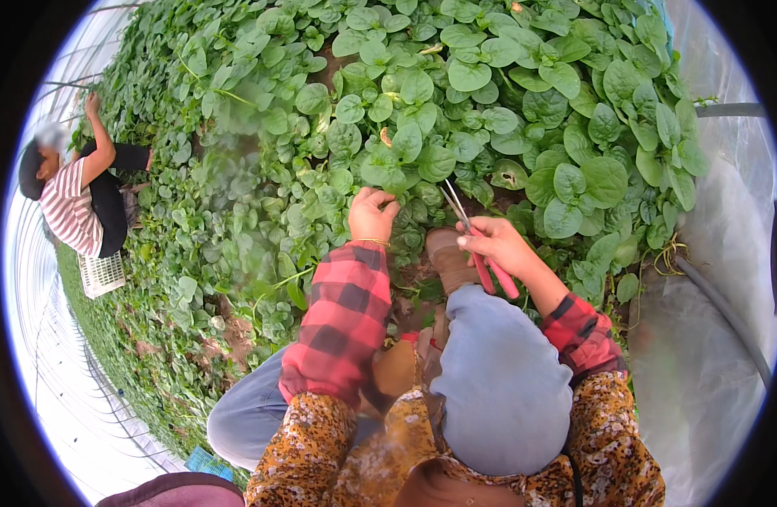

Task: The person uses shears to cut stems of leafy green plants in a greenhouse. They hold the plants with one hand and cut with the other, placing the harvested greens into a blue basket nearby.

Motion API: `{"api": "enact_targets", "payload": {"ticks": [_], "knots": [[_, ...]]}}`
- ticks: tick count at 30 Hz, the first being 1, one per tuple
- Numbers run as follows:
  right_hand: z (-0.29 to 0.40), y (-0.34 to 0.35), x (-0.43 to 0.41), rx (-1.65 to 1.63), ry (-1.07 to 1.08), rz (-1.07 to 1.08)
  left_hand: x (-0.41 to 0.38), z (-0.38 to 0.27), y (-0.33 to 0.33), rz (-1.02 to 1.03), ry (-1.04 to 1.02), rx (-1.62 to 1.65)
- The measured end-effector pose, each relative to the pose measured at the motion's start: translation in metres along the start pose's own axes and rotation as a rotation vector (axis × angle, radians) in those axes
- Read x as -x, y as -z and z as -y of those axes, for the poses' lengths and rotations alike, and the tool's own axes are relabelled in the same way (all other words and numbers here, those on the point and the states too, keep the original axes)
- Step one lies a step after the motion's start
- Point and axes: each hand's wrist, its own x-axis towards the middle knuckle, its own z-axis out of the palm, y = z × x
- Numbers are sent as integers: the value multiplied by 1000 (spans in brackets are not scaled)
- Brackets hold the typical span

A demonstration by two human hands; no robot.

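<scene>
Broad green leaves of low leafy plants fill the ground before me. My left hand is among them near the middle of the view, fingers curled with thumb and forefinger close together at a leafy shoot; whether they pinch a stem is hidden. My right hand, just right of it, holds scissors with red handles. The metal blades point up and left towards the leaves, their tips slightly apart. My brown shoe lies between my hands, below the leaves.
At the far left a co-worker in a striped shirt squats among the plants, above a white plastic crate. A blue crate stands at lower left. Plastic sheeting and a dark pipe border the bed on the right.
</scene>
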Motion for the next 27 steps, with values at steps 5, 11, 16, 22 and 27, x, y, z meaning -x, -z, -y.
{"api": "enact_targets", "payload": {"ticks": [5, 11, 16, 22, 27], "knots": [[2, 5, -46, 133, -214, 184, 25, -3, 0, -131, -274, -68], [-1, 5, -50, 170, -291, 297, 58, 2, -2, -159, -315, -115], [-22, -8, -66, 108, -197, 236, 60, 3, -4, -157, -261, 7], [-20, 13, -32, 48, -180, 281, 61, 14, 21, -56, 230, 1061], [-6, 32, -28, -61, -28, 4, 56, -5, 48, 6, 241, 962]]}}
